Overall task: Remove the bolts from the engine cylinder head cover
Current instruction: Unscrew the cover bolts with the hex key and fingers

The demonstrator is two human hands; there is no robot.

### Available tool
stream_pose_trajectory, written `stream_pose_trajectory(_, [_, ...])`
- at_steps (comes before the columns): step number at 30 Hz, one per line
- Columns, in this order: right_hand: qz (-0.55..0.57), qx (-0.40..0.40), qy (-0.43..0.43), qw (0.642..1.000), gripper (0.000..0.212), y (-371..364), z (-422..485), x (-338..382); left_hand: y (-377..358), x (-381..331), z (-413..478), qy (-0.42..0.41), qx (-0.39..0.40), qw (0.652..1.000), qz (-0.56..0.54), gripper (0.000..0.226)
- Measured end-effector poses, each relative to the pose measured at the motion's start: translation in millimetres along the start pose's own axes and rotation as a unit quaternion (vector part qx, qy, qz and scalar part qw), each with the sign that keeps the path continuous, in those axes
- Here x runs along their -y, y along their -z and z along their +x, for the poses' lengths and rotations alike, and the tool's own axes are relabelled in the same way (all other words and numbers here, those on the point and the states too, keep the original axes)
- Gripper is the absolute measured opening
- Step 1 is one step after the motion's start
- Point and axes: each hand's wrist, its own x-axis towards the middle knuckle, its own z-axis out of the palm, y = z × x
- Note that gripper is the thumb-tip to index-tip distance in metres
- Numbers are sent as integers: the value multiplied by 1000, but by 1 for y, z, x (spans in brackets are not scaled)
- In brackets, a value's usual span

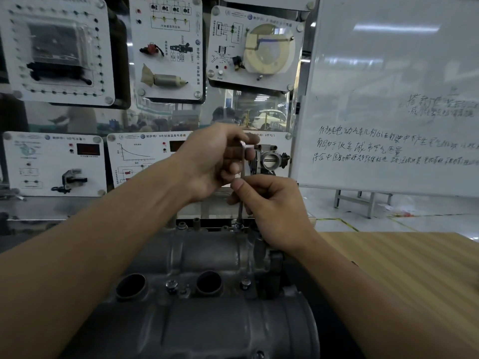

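Note:
The grey cylinder head cover (pixel 207 257) lies in front of me with two round plug holes. An L-shaped hex key (pixel 243 172) stands upright with its tip in a bolt (pixel 238 225) at the cover's far edge. My left hand (pixel 215 159) grips the key's bent top end. Lower down, my right hand (pixel 269 208) pinches the shaft between thumb and fingers. Two more bolts sit on the near side, one (pixel 171 284) between the holes and one (pixel 245 283) to their right.
A wooden table (pixel 401 268) carries the engine and stretches to the right. Behind stands a display wall of sensor panels (pixel 166 47) with a throttle body (pixel 269 159). A whiteboard (pixel 394 99) with handwriting stands at the right.

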Motion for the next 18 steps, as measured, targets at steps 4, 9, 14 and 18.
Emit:
stream_pose_trajectory(4, [19, -19, -6, 1000, 27, 0, 1, -3, 18, -2, -5, 16, 131, 989, -69, 26])
stream_pose_trajectory(9, [27, -16, -16, 999, 28, 0, 1, -3, 31, -2, -7, 19, 221, 969, -104, 34])
stream_pose_trajectory(14, [16, -17, -9, 1000, 31, 1, 1, -4, 36, -3, -8, 25, 247, 961, -119, 37])
stream_pose_trajectory(18, [15, -8, -1, 1000, 25, 0, 1, -3, 26, 1, -7, -24, 193, 981, -23, 18])
